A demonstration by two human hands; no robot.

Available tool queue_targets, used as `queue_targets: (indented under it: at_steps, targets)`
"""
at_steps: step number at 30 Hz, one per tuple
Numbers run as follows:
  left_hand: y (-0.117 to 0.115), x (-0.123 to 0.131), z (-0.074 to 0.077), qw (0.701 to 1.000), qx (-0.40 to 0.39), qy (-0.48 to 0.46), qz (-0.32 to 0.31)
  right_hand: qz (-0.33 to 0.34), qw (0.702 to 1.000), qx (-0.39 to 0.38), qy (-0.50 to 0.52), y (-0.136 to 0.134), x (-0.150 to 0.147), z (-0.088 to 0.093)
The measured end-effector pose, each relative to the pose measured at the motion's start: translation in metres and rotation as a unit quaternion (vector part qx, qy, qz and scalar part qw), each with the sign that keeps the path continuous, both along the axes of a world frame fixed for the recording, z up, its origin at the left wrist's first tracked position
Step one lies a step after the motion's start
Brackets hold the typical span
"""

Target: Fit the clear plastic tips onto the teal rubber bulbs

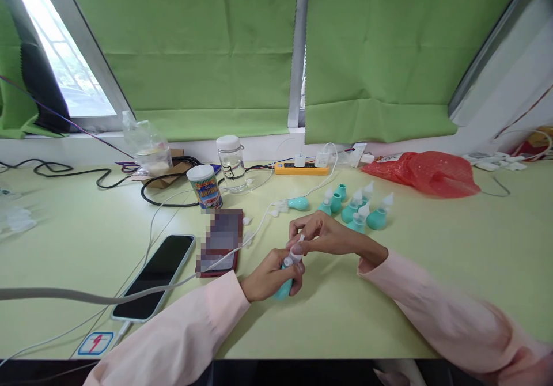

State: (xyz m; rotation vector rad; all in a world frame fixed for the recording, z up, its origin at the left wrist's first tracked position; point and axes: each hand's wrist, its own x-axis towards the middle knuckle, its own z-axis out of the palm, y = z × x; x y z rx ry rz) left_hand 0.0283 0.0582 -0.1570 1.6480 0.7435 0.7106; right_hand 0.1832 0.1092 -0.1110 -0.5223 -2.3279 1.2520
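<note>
A pale green table (pixel 64 242) runs under green blinds (pixel 194 46); a phone (pixel 155 273) lies at left; the left hand (pixel 265 275) grips a teal bulb (pixel 283 289) mid-table; the right hand (pixel 324 237) pinches its clear tip (pixel 295 254); more teal bulbs (pixel 358 208) stand just beyond.

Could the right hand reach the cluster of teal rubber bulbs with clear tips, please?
Probably yes: only bare table lies between the right hand and the cluster of teal rubber bulbs, though its fingers pinch the tip of the teal bulb in the left hand.
</note>
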Motion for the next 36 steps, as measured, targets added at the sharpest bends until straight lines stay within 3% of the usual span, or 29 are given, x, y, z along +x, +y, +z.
queue_targets:
  at_steps: [6,8,14,19,22,27,31,33,36]
  targets:
    - [0.007,-0.004,-0.006,0.974,0.135,0.076,0.167,-0.188,0.977,0.096,0.021,-0.01,-0.012,-0.012]
    - [0.007,-0.005,-0.007,0.961,0.16,0.114,0.195,-0.219,0.97,0.102,0.035,-0.012,-0.015,-0.017]
    - [0.008,-0.007,-0.013,0.947,0.206,0.169,0.179,-0.153,0.986,0.063,0.0,-0.007,-0.01,-0.018]
    - [0.006,-0.007,-0.012,0.952,0.204,0.174,0.147,-0.124,0.99,0.058,-0.028,-0.007,-0.005,-0.012]
    - [0.006,-0.004,-0.012,0.964,0.174,0.142,0.14,-0.12,0.992,0.041,-0.024,-0.007,-0.006,-0.012]
    - [0.005,0.001,-0.015,0.963,0.148,0.057,0.219,-0.151,0.987,-0.027,0.043,0.004,-0.017,-0.021]
    - [-0.001,0.001,-0.016,0.966,0.144,0.014,0.212,-0.143,0.979,-0.084,0.121,0.026,-0.033,-0.022]
    - [-0.003,0.002,-0.017,0.97,0.129,0.01,0.208,-0.152,0.977,-0.065,0.133,0.04,-0.044,-0.02]
    - [-0.005,0.003,-0.019,0.97,0.117,0.002,0.213,-0.201,0.973,0.06,0.091,0.061,-0.063,-0.019]
